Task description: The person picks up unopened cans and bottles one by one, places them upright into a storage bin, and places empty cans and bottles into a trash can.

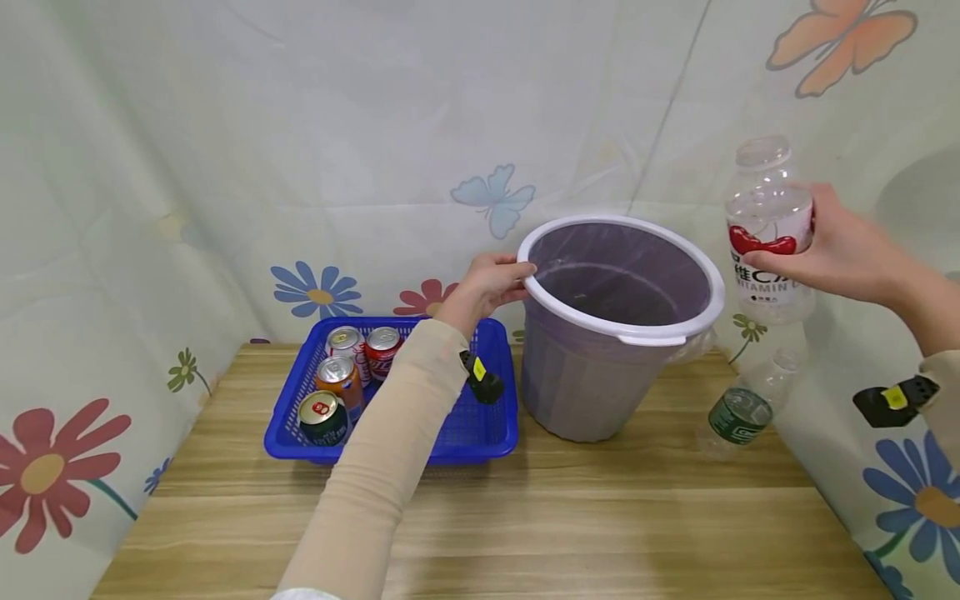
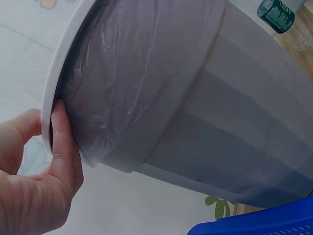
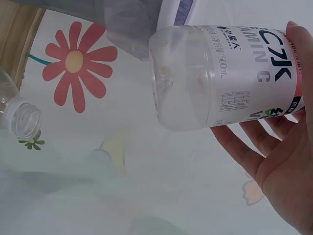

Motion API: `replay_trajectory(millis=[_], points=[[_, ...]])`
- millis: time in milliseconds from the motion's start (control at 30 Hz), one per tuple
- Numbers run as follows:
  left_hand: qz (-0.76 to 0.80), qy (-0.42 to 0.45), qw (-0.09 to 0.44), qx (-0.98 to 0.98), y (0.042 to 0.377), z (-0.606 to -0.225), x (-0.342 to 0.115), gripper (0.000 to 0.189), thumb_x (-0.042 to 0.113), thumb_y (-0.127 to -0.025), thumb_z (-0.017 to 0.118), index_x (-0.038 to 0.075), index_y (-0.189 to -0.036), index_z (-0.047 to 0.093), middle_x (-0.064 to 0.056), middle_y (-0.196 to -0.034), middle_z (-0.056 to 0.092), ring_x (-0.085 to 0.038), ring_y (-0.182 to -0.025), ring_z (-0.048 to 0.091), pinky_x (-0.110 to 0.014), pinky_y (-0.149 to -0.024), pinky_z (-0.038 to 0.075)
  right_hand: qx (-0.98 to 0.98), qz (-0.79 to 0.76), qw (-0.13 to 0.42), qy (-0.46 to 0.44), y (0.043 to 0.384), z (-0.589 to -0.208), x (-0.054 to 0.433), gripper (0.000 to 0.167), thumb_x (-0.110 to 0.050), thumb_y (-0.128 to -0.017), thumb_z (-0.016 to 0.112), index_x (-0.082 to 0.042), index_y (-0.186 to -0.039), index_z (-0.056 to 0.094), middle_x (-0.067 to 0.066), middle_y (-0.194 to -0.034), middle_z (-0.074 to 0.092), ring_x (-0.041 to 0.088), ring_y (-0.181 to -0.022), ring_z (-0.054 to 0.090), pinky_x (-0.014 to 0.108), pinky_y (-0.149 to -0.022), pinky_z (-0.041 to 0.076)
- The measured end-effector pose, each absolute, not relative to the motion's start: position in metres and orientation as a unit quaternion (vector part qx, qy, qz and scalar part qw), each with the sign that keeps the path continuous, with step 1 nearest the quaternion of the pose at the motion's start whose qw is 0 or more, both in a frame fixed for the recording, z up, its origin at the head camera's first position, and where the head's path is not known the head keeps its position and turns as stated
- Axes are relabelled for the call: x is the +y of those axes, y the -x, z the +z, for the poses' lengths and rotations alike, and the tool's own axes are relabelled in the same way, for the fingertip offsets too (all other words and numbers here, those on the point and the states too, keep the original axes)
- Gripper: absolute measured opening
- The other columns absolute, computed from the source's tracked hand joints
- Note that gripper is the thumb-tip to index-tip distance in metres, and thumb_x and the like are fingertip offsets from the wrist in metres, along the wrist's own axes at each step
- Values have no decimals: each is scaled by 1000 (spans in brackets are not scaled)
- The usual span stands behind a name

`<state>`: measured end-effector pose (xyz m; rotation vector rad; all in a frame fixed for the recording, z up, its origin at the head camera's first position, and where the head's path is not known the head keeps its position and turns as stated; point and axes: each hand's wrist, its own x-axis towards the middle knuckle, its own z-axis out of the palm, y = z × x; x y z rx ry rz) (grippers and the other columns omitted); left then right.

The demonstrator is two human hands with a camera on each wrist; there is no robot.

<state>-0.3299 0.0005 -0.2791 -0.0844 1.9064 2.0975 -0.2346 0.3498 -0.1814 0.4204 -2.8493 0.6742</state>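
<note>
My left hand (image 1: 495, 283) pinches the white rim of a grey trash can (image 1: 592, 392), thumb on one side and fingers on the other in the left wrist view. The can leans over on the table and has a thin clear bag (image 2: 137, 63) lining it. Up at the right, my right hand (image 1: 847, 250) grips a clear, capless plastic bottle (image 1: 768, 242) with a cherry label, upright and above the table. Its bottom shows in the right wrist view, and it looks drained. A second clear bottle (image 1: 742, 415) with a green label stands tilted near the table's right edge.
A blue plastic basket (image 1: 491, 392) left of the can holds several drink cans (image 1: 341, 379); my left forearm crosses over it. A flowered curtain (image 1: 375, 167) hangs behind and on both sides of the wooden table (image 1: 600, 533).
</note>
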Motion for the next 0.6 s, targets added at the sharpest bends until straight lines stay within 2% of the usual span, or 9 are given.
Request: replay_trajectory(millis=[433, 533, 600], points=[[728, 28, 152, 668, 329, -278, -1, 37, 11, -85, 66, 2, -119, 56, -10, -94, 62, -16, -73, 63, -27, -71, 56, -960, 219, 95, -145, 245, -166, 340, 88, -23, -80, 71, -5, -140, 9, 28, -124, 35, 46, -102, 41, 70, -74, 41], [727, 27, 152, 669, 329, -278, -1, 36, 11, -85, 65, 2, -119, 57, -10, -94, 62, -16, -73, 63, -27, -71, 56, -958, 220, 99, -156, 248, -163, 337, 84, -22, -78, 72, -5, -138, 16, 25, -122, 39, 42, -100, 43, 48, -67, 53], [727, 27, 152, 669, 329, -278, -1, 36, 11, -85, 65, 2, -118, 57, -10, -94, 62, -16, -73, 63, -27, -71, 56, -959, 215, 98, -155, 249, -161, 334, 85, -23, -78, 72, -5, -138, 15, 25, -122, 38, 41, -100, 43, 38, -62, 52]])
